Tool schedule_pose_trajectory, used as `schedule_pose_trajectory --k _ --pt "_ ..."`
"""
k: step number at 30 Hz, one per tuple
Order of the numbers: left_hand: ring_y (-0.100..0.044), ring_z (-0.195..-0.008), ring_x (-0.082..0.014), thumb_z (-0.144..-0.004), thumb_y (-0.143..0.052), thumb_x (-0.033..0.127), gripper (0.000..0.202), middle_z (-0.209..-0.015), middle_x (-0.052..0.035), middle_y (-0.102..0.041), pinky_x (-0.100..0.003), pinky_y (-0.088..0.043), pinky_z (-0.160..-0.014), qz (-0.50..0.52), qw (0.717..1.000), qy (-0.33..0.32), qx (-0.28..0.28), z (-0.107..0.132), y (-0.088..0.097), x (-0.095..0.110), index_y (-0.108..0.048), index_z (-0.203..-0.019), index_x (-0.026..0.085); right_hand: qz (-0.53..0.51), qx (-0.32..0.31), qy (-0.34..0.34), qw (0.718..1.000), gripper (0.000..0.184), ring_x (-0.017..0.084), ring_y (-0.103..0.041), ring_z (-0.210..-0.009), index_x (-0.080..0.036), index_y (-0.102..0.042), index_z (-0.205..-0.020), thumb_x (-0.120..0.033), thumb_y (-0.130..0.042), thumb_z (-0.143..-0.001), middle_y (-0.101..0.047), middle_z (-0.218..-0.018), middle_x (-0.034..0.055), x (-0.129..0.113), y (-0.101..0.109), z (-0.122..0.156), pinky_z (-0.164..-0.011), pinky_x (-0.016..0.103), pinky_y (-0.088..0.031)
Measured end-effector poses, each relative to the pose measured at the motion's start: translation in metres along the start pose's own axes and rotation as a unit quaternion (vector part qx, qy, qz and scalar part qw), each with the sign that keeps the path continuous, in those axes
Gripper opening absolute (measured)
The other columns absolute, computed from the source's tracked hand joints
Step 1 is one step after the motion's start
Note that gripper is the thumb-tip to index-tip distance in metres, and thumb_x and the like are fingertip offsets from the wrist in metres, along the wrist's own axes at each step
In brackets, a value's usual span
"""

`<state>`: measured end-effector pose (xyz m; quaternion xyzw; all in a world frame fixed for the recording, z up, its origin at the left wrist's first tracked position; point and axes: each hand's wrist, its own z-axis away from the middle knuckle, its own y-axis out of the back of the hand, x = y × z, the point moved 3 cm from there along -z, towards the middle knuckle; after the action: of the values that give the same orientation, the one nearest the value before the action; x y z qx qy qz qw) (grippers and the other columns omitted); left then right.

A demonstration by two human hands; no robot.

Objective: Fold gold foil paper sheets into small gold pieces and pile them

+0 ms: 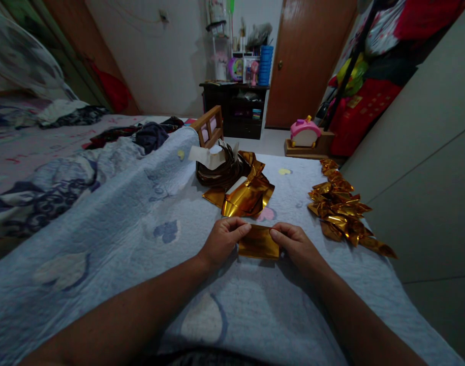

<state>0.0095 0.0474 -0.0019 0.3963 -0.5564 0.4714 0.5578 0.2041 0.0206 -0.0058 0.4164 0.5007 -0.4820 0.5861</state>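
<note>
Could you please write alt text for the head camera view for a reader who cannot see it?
A person's left hand and right hand pinch the two ends of a gold foil sheet on a pale blue quilt. Beyond it lies a heap of loose gold foil, and to the right a pile of folded gold pieces.

bare forearms lead to bare left hand [221,240] and right hand [298,245].
</note>
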Motion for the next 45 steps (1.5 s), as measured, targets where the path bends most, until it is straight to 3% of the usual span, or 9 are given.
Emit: schedule_pose_trajectory --k 6,17,45 --pt "-0.058 -0.066 -0.0137 -0.077 -0.074 0.038 0.025 -0.070 -0.0022 -0.065 -0.026 -0.045 -0.065 -0.003 1.000 0.006 -0.003 -0.0009 0.0001 -0.0026 -0.070 -0.074 0.014 0.001 0.004 -0.012 1.000 0.036 0.011 -0.040 -0.055 -0.018 -0.061 -0.070 -0.051 -0.065 -0.085 -0.048 -0.060 -0.0037 0.0014 -0.0004 -0.0001 -0.052 0.025 -0.028" --pt "-0.057 -0.065 -0.0138 -0.078 -0.070 0.036 0.021 -0.069 -0.0019 -0.064 -0.026 -0.043 -0.062 -0.069 0.997 -0.018 0.006 -0.0021 -0.0027 -0.0005 -0.070 -0.076 0.014 0.057 0.064 0.003 0.996 0.026 0.013 -0.049 -0.060 -0.019 -0.060 -0.077 -0.044 -0.067 -0.077 -0.057 -0.066 -0.0018 0.0021 0.0030 -0.0052 -0.055 0.026 -0.037" --pt "-0.055 -0.062 -0.0126 -0.079 -0.068 0.035 0.021 -0.068 -0.0003 -0.062 -0.024 -0.043 -0.060 -0.092 0.996 -0.013 0.006 -0.0014 -0.0035 -0.0009 -0.068 -0.078 0.014 0.061 0.066 -0.006 0.996 0.027 0.014 -0.048 -0.061 -0.021 -0.057 -0.075 -0.046 -0.066 -0.076 -0.054 -0.066 -0.0017 -0.0037 0.0006 -0.0028 -0.055 0.026 -0.037"
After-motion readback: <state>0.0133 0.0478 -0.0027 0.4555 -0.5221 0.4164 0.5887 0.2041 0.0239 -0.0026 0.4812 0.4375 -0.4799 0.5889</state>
